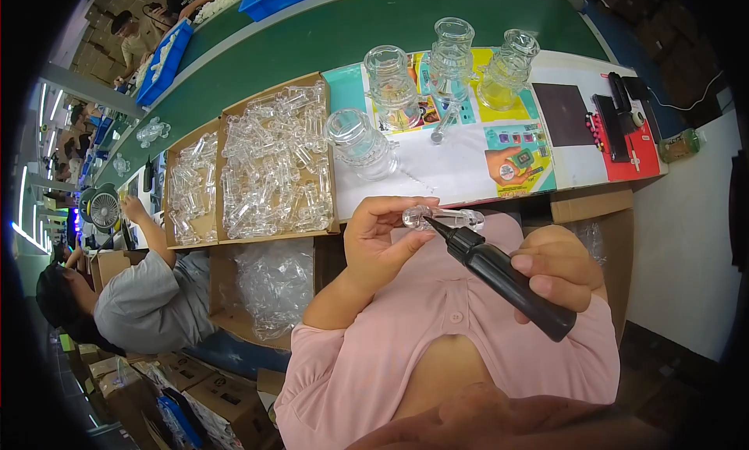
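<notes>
Between the fingertips of my left hand point(384, 239) is a small clear plastic part point(456, 218), rounded at one end and held in front of my chest. My right hand point(560, 267) is closed around a black squeeze bottle point(511, 282) with a narrow pointed nozzle. The bottle is tilted, and its tip reaches the rounded end of the clear part. Just beyond my hands, on the table, stand several clear ridged plastic vessels, one of them a jar-like piece point(363, 146) close to my left hand. A clear tube-like piece point(445, 126) leans near the middle vessel.
Left of the vessels, cardboard trays point(334, 193) hold many small clear parts. A black phone-like object point(610, 129) lies on red card at the right. A box with clear plastic bags point(273, 286) sits below the table edge. A co-worker in grey point(152, 306) works at my left.
</notes>
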`<action>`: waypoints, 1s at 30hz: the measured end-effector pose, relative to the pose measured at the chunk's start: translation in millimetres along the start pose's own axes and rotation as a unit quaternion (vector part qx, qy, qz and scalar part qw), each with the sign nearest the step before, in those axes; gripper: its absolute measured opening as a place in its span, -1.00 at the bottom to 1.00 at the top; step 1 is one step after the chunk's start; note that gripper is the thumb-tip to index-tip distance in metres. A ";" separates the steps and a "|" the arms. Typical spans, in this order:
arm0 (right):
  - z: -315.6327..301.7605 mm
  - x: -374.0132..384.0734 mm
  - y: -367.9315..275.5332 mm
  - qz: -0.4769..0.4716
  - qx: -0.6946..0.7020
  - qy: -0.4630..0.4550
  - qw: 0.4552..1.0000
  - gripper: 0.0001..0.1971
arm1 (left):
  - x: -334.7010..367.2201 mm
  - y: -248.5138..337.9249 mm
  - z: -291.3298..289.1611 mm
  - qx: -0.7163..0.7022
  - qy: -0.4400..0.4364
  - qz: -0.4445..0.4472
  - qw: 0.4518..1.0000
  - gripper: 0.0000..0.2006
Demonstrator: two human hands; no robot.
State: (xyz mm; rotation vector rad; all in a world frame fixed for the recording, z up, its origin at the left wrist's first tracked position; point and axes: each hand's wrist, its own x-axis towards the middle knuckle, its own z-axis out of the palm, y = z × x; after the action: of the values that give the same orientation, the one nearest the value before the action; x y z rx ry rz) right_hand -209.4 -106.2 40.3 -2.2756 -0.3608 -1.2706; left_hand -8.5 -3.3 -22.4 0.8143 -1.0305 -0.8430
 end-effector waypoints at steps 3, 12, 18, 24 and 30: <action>-0.2 0.4 1.7 -0.003 0.000 -0.003 1.000 -0.54 | -1.3 -0.1 0.7 -0.013 0.002 -0.014 1.000 -0.63; 0.4 -1.1 4.7 0.059 0.051 0.030 0.996 -0.57 | -1.8 1.2 1.4 -0.072 0.003 -0.072 0.995 -0.63; 4.2 -3.8 1.1 0.241 -0.001 0.102 0.965 -0.58 | -1.5 0.8 2.2 -0.051 -0.009 -0.043 0.998 -0.62; 5.8 -7.1 7.0 0.171 -0.001 0.116 0.978 -0.58 | -1.7 -0.3 1.6 -0.049 -0.010 -0.044 0.998 -0.62; 3.0 -5.2 11.3 0.012 0.010 0.050 0.999 -0.60 | -0.6 -0.4 0.9 0.021 0.009 -0.013 1.000 -0.61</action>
State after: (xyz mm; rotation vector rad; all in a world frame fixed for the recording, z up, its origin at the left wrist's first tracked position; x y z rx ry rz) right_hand -204.8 -114.0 31.2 -2.1838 -0.3081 -1.3575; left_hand -9.6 -3.1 -22.7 0.8706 -1.0271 -0.8377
